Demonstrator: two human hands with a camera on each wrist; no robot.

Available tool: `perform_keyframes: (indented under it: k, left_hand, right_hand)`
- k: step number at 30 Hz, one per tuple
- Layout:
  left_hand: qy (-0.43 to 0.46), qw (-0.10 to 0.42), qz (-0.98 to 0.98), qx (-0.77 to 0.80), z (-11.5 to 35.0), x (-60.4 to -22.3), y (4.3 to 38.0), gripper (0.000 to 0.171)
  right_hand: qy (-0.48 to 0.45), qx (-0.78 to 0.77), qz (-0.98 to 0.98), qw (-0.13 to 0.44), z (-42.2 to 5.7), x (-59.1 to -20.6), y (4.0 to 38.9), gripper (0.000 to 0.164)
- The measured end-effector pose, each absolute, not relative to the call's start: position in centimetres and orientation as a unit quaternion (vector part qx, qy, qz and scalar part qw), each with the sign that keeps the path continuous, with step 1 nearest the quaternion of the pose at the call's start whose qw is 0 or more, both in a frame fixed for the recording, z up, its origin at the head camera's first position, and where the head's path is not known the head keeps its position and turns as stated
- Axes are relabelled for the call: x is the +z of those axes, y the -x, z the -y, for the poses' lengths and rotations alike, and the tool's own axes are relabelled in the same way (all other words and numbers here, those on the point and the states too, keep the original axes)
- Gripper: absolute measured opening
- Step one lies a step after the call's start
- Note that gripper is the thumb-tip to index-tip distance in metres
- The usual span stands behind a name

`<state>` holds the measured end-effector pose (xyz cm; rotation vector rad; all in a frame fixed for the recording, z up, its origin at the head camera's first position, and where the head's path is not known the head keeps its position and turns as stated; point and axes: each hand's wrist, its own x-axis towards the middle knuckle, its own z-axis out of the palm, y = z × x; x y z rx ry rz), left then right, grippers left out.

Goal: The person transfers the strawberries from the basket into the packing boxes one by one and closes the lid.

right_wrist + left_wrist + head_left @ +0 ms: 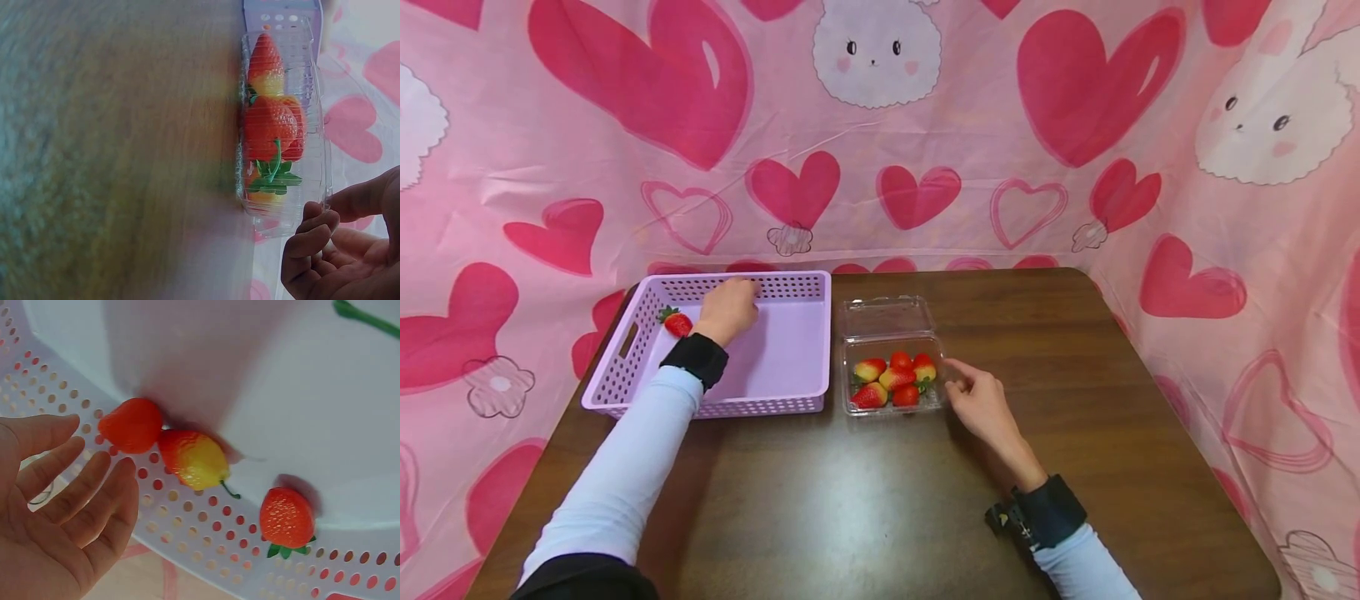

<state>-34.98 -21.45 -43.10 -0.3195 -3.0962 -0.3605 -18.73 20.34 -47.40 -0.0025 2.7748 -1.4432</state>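
Note:
My left hand (728,310) is over the purple basket (790,350), by its far wall. In the left wrist view its fingers are loosely bent and hold nothing, beside a plain red strawberry (131,425). A red-and-yellow strawberry (195,460) touches that one, and a leafy red strawberry (287,517) lies apart. The head view shows one strawberry (677,322) left of the wrist; the arm hides others. With thumb and forefinger, my right hand (983,407) pinches the right rim of a clear plastic box (853,402). Several strawberries (897,378) lie inside, and its lid (887,317) stands open at the back.
A brown wooden table (820,508) bears the basket and the box side by side. Pink heart-print cloth (850,133) hangs behind the table and along its right side. A green stem (369,317) shows at the corner of the left wrist view.

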Motion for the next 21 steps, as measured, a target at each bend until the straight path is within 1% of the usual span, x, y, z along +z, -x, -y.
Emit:
perform_keyframes:
  k: [9,16,21]
  left_hand:
    - [0.097,-0.004,0.989,-0.107,22.0,-43.7,35.1,0.029]
    - [0.106,0.001,0.989,-0.104,22.3,-44.4,34.9,0.018]
    - [0.109,0.002,0.987,-0.115,22.2,-44.5,34.9,0.014]
  right_hand:
    - [0.004,-0.459,-0.888,0.003,-20.4,-47.4,18.8,0.041]
    - [0.006,-0.465,-0.885,0.007,-20.4,-47.5,18.8,0.041]
    - [0.006,-0.463,-0.886,0.008,-20.5,-47.5,18.7,0.041]
